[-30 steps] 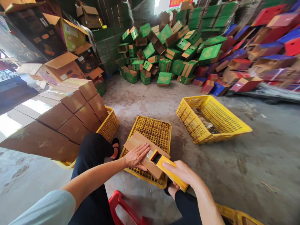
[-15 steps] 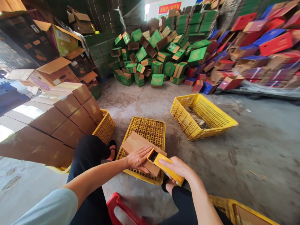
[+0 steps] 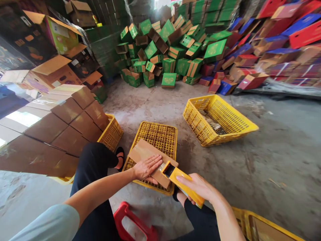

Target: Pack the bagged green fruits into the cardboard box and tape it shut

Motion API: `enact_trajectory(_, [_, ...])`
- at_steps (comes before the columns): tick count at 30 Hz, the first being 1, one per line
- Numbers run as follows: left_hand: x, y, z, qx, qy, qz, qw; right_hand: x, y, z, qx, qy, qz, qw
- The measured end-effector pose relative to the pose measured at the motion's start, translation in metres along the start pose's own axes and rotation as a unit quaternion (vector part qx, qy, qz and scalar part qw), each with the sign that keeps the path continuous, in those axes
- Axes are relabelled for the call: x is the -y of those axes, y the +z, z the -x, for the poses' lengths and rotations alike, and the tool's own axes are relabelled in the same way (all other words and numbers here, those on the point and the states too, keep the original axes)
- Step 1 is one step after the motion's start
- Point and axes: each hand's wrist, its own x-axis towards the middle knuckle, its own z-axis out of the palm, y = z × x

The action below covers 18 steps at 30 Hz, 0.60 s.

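Note:
A flat brown cardboard box [image 3: 141, 150] lies at a slant on an upturned yellow crate [image 3: 160, 132] in front of me. My left hand [image 3: 147, 167] rests flat on top of the box, fingers stretched out and holding nothing. My right hand [image 3: 197, 185] is wrapped round a yellow tape dispenser [image 3: 182, 180], whose dark-mouthed end sits over the box's right end. Between the left fingertips and the dispenser shows a short strip of clear tape [image 3: 162, 166]. The underside of the dispenser is hidden.
Brown boxes [image 3: 60, 130] are stacked in a yellow crate [image 3: 111, 134] on the left. A yellow basket [image 3: 220, 124] with scraps inside stands ahead right. A red stool [image 3: 125, 217] is below me. Green cartons [image 3: 168, 80] and red-blue cartons [image 3: 250, 80] are heaped behind.
The tape dispenser has moved right and slightly towards me in my right hand, away from the left fingertips, and clear tape now shows between them. My left hand stays on the box.

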Motion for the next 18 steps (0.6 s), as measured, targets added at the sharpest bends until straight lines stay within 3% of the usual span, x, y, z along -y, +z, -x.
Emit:
enact_trajectory(12, [-0.008, -0.001, -0.001, 0.029, -0.026, 0.018, 0.999, 0.007, -0.003, 0.001, -0.036, -0.022, 0.039, 0.998])
enact_trajectory(18, [-0.011, 0.002, -0.014, 0.039, 0.038, 0.026, 0.998, 0.008, -0.001, 0.002, -0.028, 0.0, 0.014, 1.0])
